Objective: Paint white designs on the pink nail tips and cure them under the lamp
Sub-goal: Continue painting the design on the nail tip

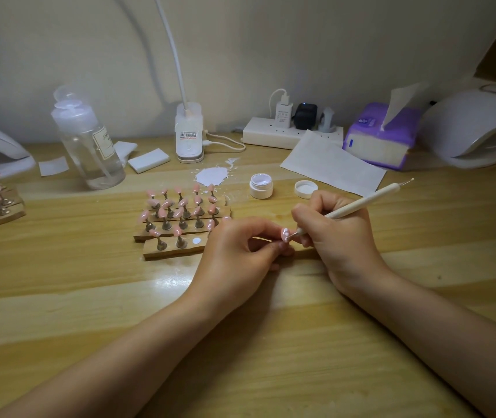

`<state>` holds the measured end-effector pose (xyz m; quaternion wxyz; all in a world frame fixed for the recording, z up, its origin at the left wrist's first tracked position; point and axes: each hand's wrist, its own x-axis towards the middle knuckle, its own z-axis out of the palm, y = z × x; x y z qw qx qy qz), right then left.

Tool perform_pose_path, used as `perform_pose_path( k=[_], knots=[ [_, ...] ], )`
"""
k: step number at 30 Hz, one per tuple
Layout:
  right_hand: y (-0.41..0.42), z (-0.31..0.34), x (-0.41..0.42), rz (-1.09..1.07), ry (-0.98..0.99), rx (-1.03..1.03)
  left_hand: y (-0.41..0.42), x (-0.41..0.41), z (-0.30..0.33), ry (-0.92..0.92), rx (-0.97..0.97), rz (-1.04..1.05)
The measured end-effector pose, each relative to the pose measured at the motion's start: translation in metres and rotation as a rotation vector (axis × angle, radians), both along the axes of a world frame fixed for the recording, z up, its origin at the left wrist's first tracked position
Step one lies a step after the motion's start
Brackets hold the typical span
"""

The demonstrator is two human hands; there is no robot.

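A pink nail tip (285, 235) bearing white dots is pinched by the left hand (234, 251) above the wooden table (90, 297). A dotting pen (358, 205), gripped by the right hand (335, 236), is touched to it. Wooden stands (185, 220) of pink tips lie just left.
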<state>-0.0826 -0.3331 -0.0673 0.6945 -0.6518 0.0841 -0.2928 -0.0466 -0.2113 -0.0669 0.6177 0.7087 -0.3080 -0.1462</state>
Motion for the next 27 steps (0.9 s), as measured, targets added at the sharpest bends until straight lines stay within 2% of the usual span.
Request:
perform_pose_path(
  k=[14, 21, 27],
  knots=[
    [0.0007, 0.0014, -0.0006, -0.017, 0.016, 0.0, 0.0002, -0.0009, 0.0011, -0.005, 0.025, 0.009],
    [0.0002, 0.0068, -0.0001, -0.001, 0.077, 0.179, 0.0004, -0.0007, 0.0, -0.023, 0.025, 0.008],
    [0.0016, 0.0079, 0.0, -0.016, 0.083, 0.198, 0.0003, -0.0005, -0.0005, -0.023, 0.034, 0.004]
  ],
)
